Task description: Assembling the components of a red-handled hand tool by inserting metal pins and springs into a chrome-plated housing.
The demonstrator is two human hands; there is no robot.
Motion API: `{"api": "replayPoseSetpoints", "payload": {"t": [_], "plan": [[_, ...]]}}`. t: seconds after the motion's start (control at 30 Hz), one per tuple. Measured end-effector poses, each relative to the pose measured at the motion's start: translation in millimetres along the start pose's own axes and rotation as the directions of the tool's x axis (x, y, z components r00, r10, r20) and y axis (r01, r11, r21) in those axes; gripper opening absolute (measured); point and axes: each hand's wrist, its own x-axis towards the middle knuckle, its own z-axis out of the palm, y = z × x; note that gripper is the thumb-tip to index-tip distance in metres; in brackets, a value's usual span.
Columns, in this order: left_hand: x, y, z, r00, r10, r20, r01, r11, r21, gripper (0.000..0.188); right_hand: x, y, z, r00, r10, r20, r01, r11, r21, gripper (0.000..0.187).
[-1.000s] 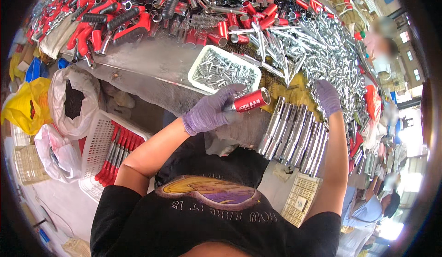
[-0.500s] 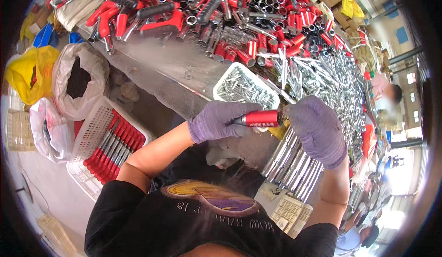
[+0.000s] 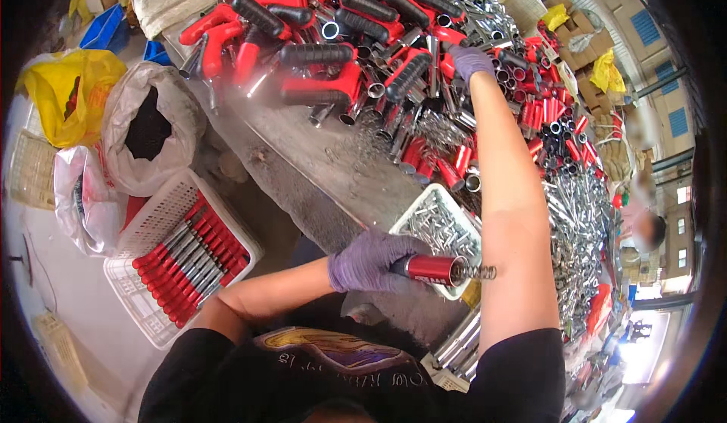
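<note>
My left hand point(image 3: 371, 262), in a purple glove, is closed around a red metal tube point(image 3: 433, 269) with a dark section near my fingers. A coil spring point(image 3: 477, 272) sticks out of the tube's right end. My right hand point(image 3: 471, 62), also gloved, is stretched far forward at the pile of red-and-black grips point(image 3: 322, 53) and metal tubes. Its fingers are mostly hidden among the parts, so whether they grasp anything is unclear. Below my right forearm and just beyond the tube lies a white tray point(image 3: 400, 222) of small metal pins.
At left, a white perforated basket point(image 3: 144, 324) holds rows of red-handled tools point(image 3: 189, 260). Behind it stand a white sack point(image 3: 113, 112) and a yellow bag point(image 3: 49, 120). Many metal rods point(image 3: 579, 226) lie right of my forearm. A person point(image 3: 644, 226) is at the far right.
My right hand has left the tube's end and reached forward to the pile. A spring now protrudes from that end. My left hand, still holding the tube, sits lower in view.
</note>
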Motion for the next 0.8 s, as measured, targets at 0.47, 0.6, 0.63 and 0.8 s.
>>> {"api": "replayPoseSetpoints", "payload": {"t": [0.47,0.6,0.63,0.8], "plan": [[6.0,13.1,-5.6,0.976,-0.201,0.083,0.197,0.979,0.047,0.055,-291.1,129.3,-154.7,0.879,-0.35,-0.322,0.476,0.668,0.572,0.076],[5.9,7.2,4.2,0.99,-0.133,0.041,0.131,0.991,0.038,0.054,-384.9,133.2,-216.1,0.912,-0.408,-0.045,0.33,0.665,0.67,0.067],[5.0,5.9,6.5,0.989,-0.135,0.056,0.131,0.989,0.066,0.055,-388.5,128.7,-216.3,0.912,-0.407,-0.046,0.327,0.655,0.682,0.067],[7.6,18.8,21.8,0.985,-0.089,0.144,0.065,0.984,0.168,0.057,-396.6,105.1,-217.3,0.744,-0.586,0.32,0.55,0.81,0.204,0.054]]}}
